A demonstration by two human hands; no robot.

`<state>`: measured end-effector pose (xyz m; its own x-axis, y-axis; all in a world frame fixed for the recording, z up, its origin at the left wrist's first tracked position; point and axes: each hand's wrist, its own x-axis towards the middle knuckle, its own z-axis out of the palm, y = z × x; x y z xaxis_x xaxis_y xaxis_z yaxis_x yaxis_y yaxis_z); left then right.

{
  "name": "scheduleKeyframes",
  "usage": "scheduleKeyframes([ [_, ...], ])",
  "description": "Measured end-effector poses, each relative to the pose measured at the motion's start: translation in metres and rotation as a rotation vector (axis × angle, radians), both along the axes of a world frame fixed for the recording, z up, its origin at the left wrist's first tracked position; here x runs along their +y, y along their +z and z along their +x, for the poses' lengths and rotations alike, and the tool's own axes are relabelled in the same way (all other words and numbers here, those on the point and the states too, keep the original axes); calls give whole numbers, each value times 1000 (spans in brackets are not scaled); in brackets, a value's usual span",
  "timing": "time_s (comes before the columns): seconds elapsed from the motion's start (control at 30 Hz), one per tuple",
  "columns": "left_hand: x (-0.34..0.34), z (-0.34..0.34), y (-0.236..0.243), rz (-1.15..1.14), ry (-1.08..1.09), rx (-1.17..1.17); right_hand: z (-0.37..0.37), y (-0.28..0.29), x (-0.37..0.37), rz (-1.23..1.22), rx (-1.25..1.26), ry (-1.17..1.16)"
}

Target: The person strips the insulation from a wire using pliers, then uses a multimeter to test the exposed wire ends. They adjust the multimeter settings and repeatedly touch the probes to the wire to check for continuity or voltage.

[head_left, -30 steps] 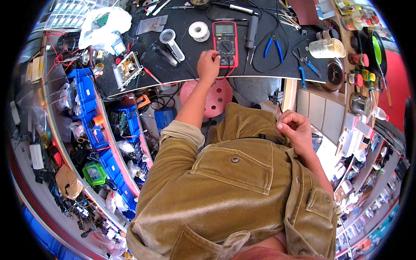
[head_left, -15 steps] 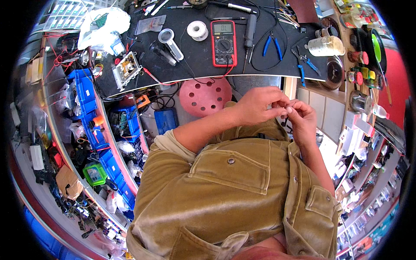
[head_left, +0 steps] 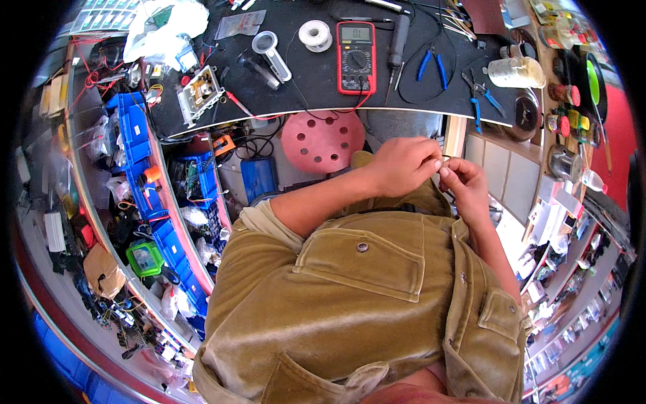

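Both my hands are held close together in front of my chest, just off the near edge of the black-topped workbench [head_left: 282,111]. The fingers of my left hand [head_left: 409,165] are pinched, with thumb and index tip toward the right. My right hand [head_left: 467,183] has its thumb and index finger pressed together, facing the left fingertips. A thin dark strand, perhaps a wire, shows between the fingertips; most of it is covered by the fingers. On the bench beyond lie blue-handled pliers [head_left: 441,70], a blue-handled cutting tool [head_left: 476,101] and a red multimeter [head_left: 356,59].
A white spool [head_left: 315,36], a magnifier [head_left: 272,57], an iron-like tool [head_left: 398,44] and a circuit board [head_left: 200,97] lie on the bench. Jars [head_left: 517,72] stand right. Below are a pink stool seat with holes [head_left: 321,143] and blue bins [head_left: 132,141].
The fingertips of my two hands have drawn slightly apart, and a short dark strand now shows between them. The whole view has shifted slightly; the bench things lie as before.
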<state>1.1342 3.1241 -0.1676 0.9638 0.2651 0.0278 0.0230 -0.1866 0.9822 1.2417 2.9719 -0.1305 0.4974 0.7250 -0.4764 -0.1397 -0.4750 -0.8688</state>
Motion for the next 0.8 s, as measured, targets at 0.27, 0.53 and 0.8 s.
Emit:
scheduleKeyframes([
  [0.27, -5, -15, -13, -878, -105, 333, -2, 7, 12, 200, -784, 318],
  [0.53, 18, -13, 18, 605, 123, -387, 4, 26, 13, 9, -264, 111],
  [0.8, 3, -22, -7, -547, -155, 145, -4, 21, 19, 185, -709, 260],
])
